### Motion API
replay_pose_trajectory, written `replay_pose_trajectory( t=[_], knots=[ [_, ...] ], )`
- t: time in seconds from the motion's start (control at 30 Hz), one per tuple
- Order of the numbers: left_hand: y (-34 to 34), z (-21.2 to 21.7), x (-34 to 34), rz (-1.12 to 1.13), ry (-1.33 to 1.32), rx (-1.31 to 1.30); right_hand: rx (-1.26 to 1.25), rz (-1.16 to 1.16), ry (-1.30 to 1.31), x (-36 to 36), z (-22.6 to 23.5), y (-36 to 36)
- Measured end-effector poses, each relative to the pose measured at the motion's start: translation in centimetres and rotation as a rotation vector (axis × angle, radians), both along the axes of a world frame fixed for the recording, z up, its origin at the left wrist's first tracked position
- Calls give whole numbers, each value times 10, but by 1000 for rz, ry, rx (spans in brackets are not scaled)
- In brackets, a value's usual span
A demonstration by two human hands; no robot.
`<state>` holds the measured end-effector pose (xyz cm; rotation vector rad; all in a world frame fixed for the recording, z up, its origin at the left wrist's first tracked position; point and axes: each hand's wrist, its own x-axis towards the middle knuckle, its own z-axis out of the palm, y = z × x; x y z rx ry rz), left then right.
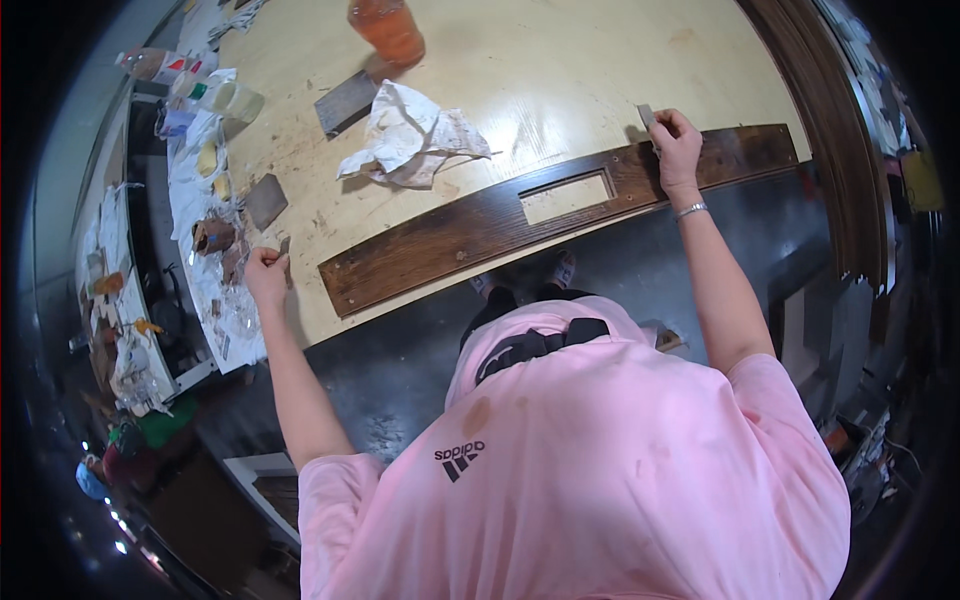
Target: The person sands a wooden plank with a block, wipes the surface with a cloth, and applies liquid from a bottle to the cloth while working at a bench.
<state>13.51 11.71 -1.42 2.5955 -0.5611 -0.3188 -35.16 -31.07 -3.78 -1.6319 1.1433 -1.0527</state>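
right hand [677,140] fingers pinching a small grey sanding pad [647,115] on long dark stained wooden board [450,235], left hand [266,273] at 9 o'clock fingers curled on a small dark scrap [285,245], pale plywood table [560,60]

Both arms stretched fwd & spread wide, left hand [266,272] curled in loose fist, knuckles up, right hand [677,140] reaching farther out, fingers pinched shut, bracelet on right wrist, elbows nearly straight

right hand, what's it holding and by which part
The right hand pinches a small grey flat piece by its lower end, fingers curled round it, over the dark wooden board.
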Motion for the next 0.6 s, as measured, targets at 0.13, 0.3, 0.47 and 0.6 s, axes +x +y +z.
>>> replay_pose_trajectory(
  t=[0.13,0.3,0.47,0.6],
  knots=[
    [-69,37,-109,-187,202,-566,3,-12,-2,2,2,1],
    [-153,30,-250,-804,365,-510,30,-26,5,2,2,2],
    [-176,23,-271,-860,157,-437,9,-11,2,4,3,2],
    [-174,24,-267,-886,189,-385,2,-14,7,4,6,4]
  ],
)
